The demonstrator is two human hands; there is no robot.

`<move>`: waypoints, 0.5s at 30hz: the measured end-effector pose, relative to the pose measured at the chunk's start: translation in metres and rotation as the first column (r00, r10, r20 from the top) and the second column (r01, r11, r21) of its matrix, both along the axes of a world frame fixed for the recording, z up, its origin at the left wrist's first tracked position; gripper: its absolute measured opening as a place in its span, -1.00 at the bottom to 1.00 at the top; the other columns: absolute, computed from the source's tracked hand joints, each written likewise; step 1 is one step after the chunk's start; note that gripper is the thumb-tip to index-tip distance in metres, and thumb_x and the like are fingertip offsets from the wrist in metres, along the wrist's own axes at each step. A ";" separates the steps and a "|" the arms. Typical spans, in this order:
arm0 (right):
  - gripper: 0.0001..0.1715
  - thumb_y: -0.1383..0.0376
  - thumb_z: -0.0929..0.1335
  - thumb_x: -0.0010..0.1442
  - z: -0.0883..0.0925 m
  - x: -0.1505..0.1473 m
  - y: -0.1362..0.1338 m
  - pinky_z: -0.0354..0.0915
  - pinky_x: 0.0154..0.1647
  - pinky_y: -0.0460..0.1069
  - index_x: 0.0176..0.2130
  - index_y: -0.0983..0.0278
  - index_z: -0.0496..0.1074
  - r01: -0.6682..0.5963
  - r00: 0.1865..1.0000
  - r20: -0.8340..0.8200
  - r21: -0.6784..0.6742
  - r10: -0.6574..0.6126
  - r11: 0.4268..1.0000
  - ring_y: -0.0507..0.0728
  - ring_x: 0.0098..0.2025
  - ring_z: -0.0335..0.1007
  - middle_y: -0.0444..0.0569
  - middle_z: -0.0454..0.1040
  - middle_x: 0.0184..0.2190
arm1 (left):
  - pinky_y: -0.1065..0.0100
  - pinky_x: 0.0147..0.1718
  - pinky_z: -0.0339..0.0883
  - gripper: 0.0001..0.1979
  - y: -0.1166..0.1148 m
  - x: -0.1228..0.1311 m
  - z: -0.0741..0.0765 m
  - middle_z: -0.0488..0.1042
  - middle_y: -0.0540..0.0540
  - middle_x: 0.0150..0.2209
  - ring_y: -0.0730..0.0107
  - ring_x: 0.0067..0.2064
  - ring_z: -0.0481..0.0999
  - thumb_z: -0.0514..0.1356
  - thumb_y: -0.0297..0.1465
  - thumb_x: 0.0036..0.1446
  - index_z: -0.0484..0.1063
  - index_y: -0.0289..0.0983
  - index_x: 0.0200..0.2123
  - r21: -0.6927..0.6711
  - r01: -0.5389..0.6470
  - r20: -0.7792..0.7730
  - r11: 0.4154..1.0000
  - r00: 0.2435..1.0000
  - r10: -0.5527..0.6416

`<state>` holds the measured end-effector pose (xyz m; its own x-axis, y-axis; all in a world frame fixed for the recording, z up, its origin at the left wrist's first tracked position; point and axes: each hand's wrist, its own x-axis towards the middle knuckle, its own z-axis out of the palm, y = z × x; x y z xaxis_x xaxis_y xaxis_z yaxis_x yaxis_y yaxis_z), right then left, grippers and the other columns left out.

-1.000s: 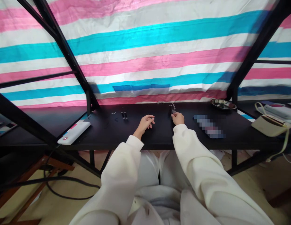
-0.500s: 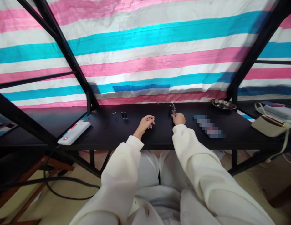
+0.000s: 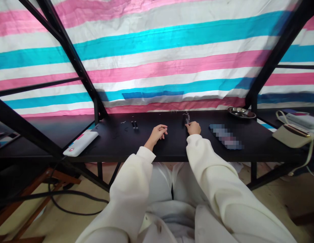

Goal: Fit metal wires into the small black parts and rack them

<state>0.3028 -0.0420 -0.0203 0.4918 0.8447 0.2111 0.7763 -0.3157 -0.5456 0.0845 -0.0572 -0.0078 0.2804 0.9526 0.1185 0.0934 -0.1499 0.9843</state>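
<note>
My right hand (image 3: pixel 194 128) is closed at the table's middle right, its thumb and fingertips pinched at the near end of a small strand of clear beads (image 3: pixel 188 118). A small dark piece (image 3: pixel 184 118) lies close beside the strand; its kind is too small to tell. To the left, my left hand (image 3: pixel 158 133) hovers over or rests on the black table (image 3: pixel 172 145), fingers loosely bent and apart, with nothing in them. Two short dark cylinders with pale ends (image 3: pixel 134 125) stand or lie further left.
A white power bank-like block (image 3: pixel 81 144) lies at the left. On the right are a shiny metal dish (image 3: pixel 241 112), a blurred-out flat object (image 3: pixel 226 136) and a cream pouch with a strap (image 3: pixel 293 135). Black metal posts (image 3: pixel 96 104) and a striped sheet (image 3: pixel 172 64) bound the back.
The view has shifted very slightly. Both hands keep nearly the same pose, the right still pinched at the bead strand.
</note>
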 end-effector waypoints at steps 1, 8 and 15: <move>-0.69 0.17 0.34 0.05 0.000 0.000 0.001 0.27 -0.28 -0.01 -0.26 0.29 0.53 0.002 1.000 -0.003 0.005 -0.002 1.000 0.20 -0.24 0.43 0.18 0.50 -0.30 | 0.55 -0.78 -0.03 -0.79 0.000 0.000 0.000 0.42 0.00 -0.55 0.65 -0.73 0.27 0.15 -0.40 0.02 0.34 -0.37 -0.25 0.001 -0.001 0.001 1.000 1.000 0.001; -0.70 0.17 0.34 0.04 -0.001 0.001 0.000 0.26 -0.29 0.02 -0.30 0.32 0.52 -0.010 1.000 -0.012 0.012 0.010 1.000 0.24 -0.24 0.42 0.19 0.48 -0.31 | 0.52 -0.77 -0.03 -0.81 0.001 -0.001 0.000 0.40 -0.02 -0.55 0.62 -0.73 0.25 0.12 -0.40 0.01 0.36 -0.37 -0.28 0.041 -0.051 0.013 0.998 0.999 0.051; -0.60 0.23 0.34 -0.01 0.000 -0.002 -0.006 0.21 -0.28 0.02 -0.15 0.35 0.32 0.001 0.998 -0.070 0.135 0.008 0.991 0.20 -0.27 0.38 0.14 0.44 -0.30 | 0.53 -0.58 0.19 -0.63 0.012 -0.014 -0.004 0.35 0.00 -0.32 0.68 -0.59 0.28 0.10 -0.57 -0.09 0.23 -0.26 -0.13 0.177 -0.661 0.264 0.729 0.746 0.612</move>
